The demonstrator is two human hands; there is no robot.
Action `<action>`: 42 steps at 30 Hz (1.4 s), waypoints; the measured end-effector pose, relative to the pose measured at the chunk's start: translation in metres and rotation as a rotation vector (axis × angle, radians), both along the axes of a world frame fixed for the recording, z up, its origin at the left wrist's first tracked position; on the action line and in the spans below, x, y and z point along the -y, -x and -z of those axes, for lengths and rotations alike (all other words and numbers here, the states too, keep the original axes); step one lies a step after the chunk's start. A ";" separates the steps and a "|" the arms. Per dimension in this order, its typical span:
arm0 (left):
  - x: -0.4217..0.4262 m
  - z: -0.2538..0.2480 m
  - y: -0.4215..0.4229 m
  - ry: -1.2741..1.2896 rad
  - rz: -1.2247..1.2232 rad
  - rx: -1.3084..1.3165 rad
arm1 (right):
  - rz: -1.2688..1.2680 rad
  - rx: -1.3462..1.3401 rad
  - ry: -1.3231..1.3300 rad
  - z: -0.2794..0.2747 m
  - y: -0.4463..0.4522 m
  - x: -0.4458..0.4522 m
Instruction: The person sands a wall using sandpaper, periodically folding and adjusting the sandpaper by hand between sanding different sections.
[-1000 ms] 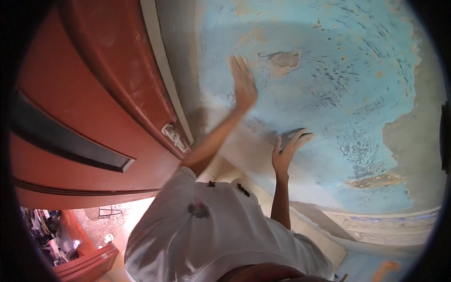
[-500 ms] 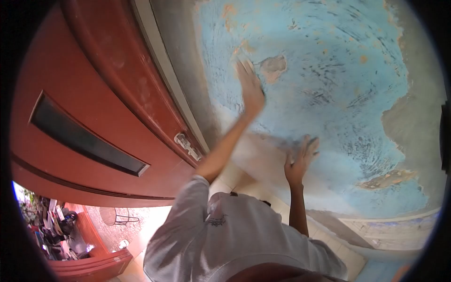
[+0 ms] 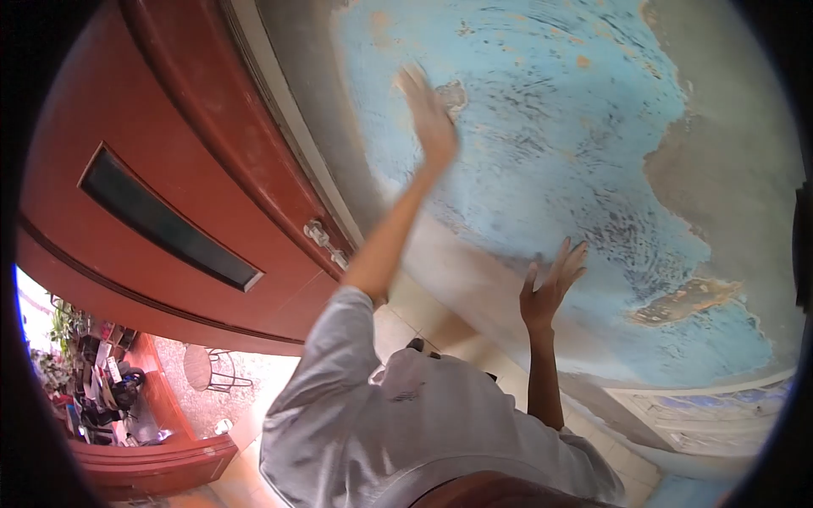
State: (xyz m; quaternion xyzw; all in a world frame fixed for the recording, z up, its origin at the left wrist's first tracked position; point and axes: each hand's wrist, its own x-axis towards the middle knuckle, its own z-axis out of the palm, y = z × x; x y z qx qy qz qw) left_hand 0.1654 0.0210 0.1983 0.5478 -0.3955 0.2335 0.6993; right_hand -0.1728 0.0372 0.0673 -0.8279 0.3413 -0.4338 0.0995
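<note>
A wall with worn blue paint stands in front of me. My left hand lies against its upper left part, fingers stretched out and a little blurred, with nothing visible in them. Beside those fingers is a small bare grey patch, partly covered by the hand. Lower and to the right, my right hand is open with fingers spread, at the lower border of the blue paint. Whether its palm touches the wall I cannot tell. Dark streaks and orange spots mark the paint around both hands.
A red door with a silver handle stands at the left. Beyond it are a round-seated stool and a cluttered shelf. A larger chipped patch shows at the wall's lower right. Pale floor tiles lie below.
The view has shifted, so the wall appears further left. My left hand has slid slightly over the small bare patch, covering more of it. My right hand's fingers are more clearly spread.
</note>
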 end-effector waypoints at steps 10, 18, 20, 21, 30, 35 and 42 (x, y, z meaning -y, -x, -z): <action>0.012 0.046 0.094 0.083 0.136 0.010 | -0.079 0.020 0.025 0.009 0.030 0.002; -0.012 -0.072 0.023 -0.137 0.041 0.049 | -0.100 0.000 0.060 -0.003 0.084 0.009; -0.008 -0.080 0.035 -0.079 0.068 0.066 | -0.070 -0.033 0.077 -0.005 0.097 0.013; -0.002 -0.065 0.058 -0.105 0.002 0.066 | -0.039 -0.042 0.075 -0.006 0.103 0.014; 0.025 0.066 0.213 -0.180 0.062 0.045 | 0.025 -0.039 0.080 -0.008 0.184 0.028; 0.006 -0.147 0.134 -0.088 0.062 0.151 | 0.041 -0.098 0.113 -0.012 0.188 0.029; 0.018 -0.074 0.230 -0.268 -0.016 0.371 | -0.019 -0.039 0.048 -0.015 0.182 0.023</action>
